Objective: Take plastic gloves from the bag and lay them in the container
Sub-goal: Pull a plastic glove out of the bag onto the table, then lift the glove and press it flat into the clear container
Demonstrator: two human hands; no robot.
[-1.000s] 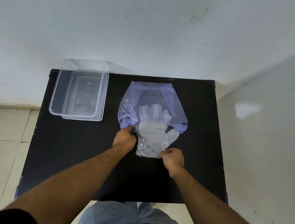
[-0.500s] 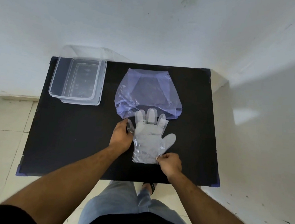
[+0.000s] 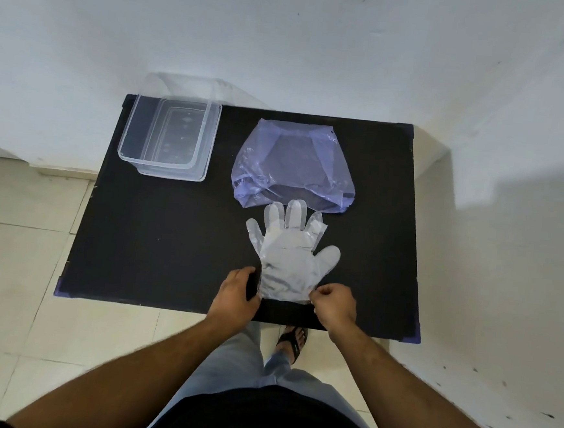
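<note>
**Both hands pinch the glove's cuff at the table's near edge**

While the clear plastic glove (image 3: 288, 260) lies flat on the black table (image 3: 157, 237), its fingers point away from the person, toward the wall. Its cuff is nearest the body, and both hands hold it there. The left hand (image 3: 238, 294) grips the cuff's left corner, fingers closed on the film. The right hand (image 3: 334, 302) pinches the right corner between thumb and fingertips. So the glove stretches away from the grip, with its fingertips just short of the mouth of the bluish plastic bag (image 3: 294, 166), which lies farther back. The clear rectangular container (image 3: 131, 134) sits at the table's far left corner, well apart from the glove.
</note>
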